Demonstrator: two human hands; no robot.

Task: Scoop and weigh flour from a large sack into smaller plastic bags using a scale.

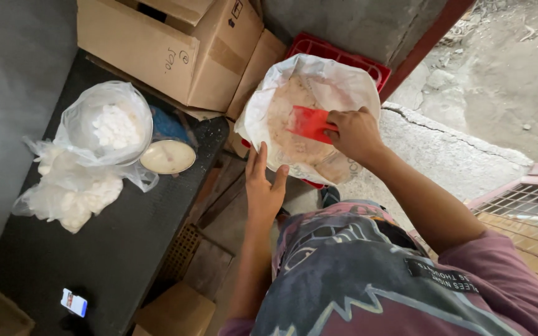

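Right hand [354,132]: grip pinched on a red scoop [309,123], fingers curled over its near end, blade pushed into the sack.
Left hand [264,183]: fingers together and flat, palm pressed against the sack's near wall from outside; nothing clasped.
Sack [344,84]: white, mouth rolled open, holding pale tan powder [284,112]; stands off the bench's right end, in front of a red crate [337,55].
Bench [113,249]: dark top, to the person's left.
Bags [104,127]: 2 clear bags of white lumps on the bench, 1 open on top, 1 slumped just beside it [73,196].
Dish [167,156]: round, pale, shallow, beside the upper bag, near the bench edge.
Boxes [175,46]: brown cardboard, stacked behind bench and sack.
Small card [73,302]: white and blue, near the bench's front edge.
Risk 1: the sack looks soft and is steadied by 1 palm only; a hard dig could fold the wall and spill powder.
Risk 2: a heaped scoop carried across the gap to the bench could shed powder on the way.
Hidden: sack base and what it stands on; scoop's front edge, buried in powder; fill depth; crate mostly covered.
Unclear: what the white lumps are.
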